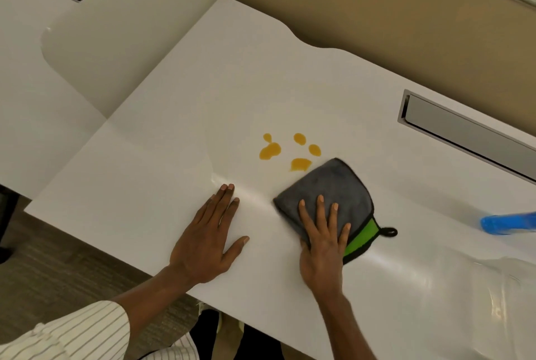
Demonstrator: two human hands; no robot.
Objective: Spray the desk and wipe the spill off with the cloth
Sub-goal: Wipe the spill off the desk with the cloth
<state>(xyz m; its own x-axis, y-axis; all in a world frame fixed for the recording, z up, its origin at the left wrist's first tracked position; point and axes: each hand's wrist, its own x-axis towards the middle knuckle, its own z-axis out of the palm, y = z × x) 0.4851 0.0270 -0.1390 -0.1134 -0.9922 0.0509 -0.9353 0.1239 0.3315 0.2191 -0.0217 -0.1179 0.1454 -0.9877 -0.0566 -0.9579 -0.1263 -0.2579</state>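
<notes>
Cloth (330, 194) lies folded on the white desk (174, 133), just near and right of the spill (290, 153), its far corner touching or almost touching the nearest orange blob. It looks like soft, light microfibre: grey on top, with a green underside and a black hanging loop (389, 232) showing at its right corner. Expect it to bunch or unfold if you push from one edge only.

Your right hand (324, 246) rests flat on the near half of the cloth, fingers (320, 208) spread and straight, pinning it by pressure and not gripping it. That is a sound way to work it: keep the palm broad over the middle so the folds stay together, and lead with the far edge into the blobs.

Your left hand (208, 240) lies open and flat on the bare desk to the left, holding nothing, apparently only bracing you.

The spill is five separate orange patches, thick-looking and sitting proud of the glossy surface. It will probably smear before it lifts, so gather inward.

The blue thing at the right edge (507, 223) is likely the spray bottle, lying or standing well apart from the cloth; how much it holds cannot be told. A clear plastic item (499, 301) sits near right, too blurred to identify.
</notes>
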